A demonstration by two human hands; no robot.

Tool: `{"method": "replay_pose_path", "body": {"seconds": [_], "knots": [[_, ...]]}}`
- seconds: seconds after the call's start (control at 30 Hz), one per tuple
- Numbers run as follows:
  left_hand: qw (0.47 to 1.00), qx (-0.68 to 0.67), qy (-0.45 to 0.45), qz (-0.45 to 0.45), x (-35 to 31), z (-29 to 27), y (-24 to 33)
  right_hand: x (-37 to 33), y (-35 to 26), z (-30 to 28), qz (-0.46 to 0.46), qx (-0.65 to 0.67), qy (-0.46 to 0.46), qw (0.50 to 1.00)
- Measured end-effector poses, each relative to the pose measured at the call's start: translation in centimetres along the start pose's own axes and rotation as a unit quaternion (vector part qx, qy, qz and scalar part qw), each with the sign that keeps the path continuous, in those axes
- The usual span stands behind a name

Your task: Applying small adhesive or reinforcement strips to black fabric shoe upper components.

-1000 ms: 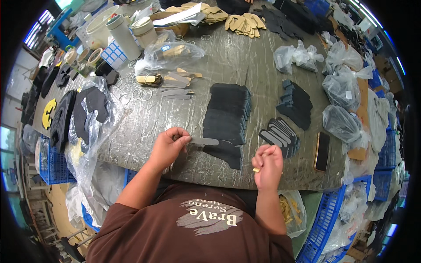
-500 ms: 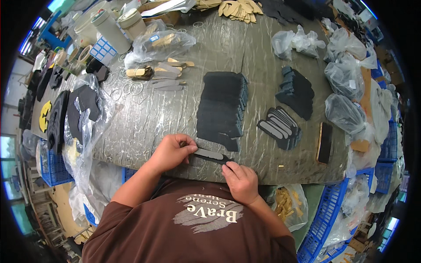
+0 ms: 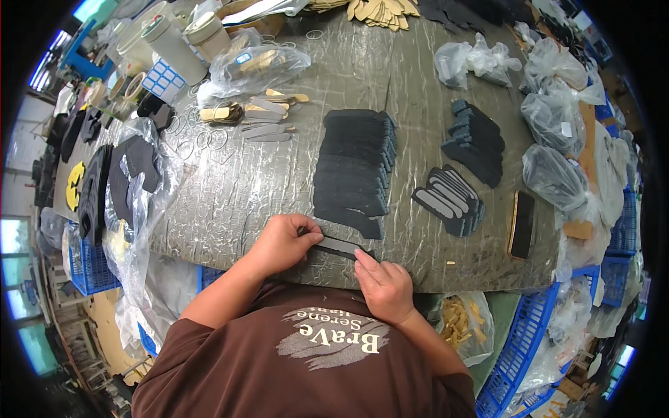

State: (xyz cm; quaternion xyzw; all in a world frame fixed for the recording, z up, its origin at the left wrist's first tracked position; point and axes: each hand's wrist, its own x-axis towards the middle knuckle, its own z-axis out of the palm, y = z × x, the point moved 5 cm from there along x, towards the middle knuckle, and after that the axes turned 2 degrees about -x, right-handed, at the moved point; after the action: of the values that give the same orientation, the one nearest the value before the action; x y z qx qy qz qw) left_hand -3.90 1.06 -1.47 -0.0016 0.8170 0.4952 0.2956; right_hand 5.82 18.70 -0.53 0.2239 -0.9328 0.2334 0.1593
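Observation:
My left hand [image 3: 283, 244] is closed in a pinch on the left end of a black fabric-like piece with a grey strip [image 3: 339, 244] along it, close to the table's near edge. At the other end, fingertips of my right hand [image 3: 385, 289] press together onto the grey strip; its thumb is partly hidden. Just beyond my hands lies a long overlapping row of black pieces [image 3: 352, 164] with blue-grey edges. To its right sits a smaller fan of black pieces with grey strips [image 3: 449, 198]. Several loose grey strips [image 3: 268, 132] lie at the left.
Another black stack [image 3: 475, 143] and a phone [image 3: 521, 224] lie at the right. Plastic bags [image 3: 477, 63] line the right side. Far left stand pale containers [image 3: 174, 49] beside a clear bag [image 3: 258, 70]. A blue crate [image 3: 516, 348] is below the right edge.
My right fingertips have moved from the piece's right end onto the grey strip. My left hand has shifted slightly right, still pinching the left end. The view has shifted slightly.

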Motion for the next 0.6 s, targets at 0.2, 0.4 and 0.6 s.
{"method": "replay_pose_path", "body": {"seconds": [0.2,0.4,0.6], "knots": [[0.995,0.077,0.020,0.067,0.0,0.2,0.1,0.3,0.0,0.1,0.010,-0.013,-0.011,1.000],[0.939,0.226,0.082,0.247,-0.5,1.0,1.5,0.1,0.5,-0.1,0.040,0.022,-0.023,0.999],[0.974,0.056,-0.025,0.218,-0.8,1.7,0.9,0.9,2.8,-1.8,0.260,0.207,0.039,0.942]]}}
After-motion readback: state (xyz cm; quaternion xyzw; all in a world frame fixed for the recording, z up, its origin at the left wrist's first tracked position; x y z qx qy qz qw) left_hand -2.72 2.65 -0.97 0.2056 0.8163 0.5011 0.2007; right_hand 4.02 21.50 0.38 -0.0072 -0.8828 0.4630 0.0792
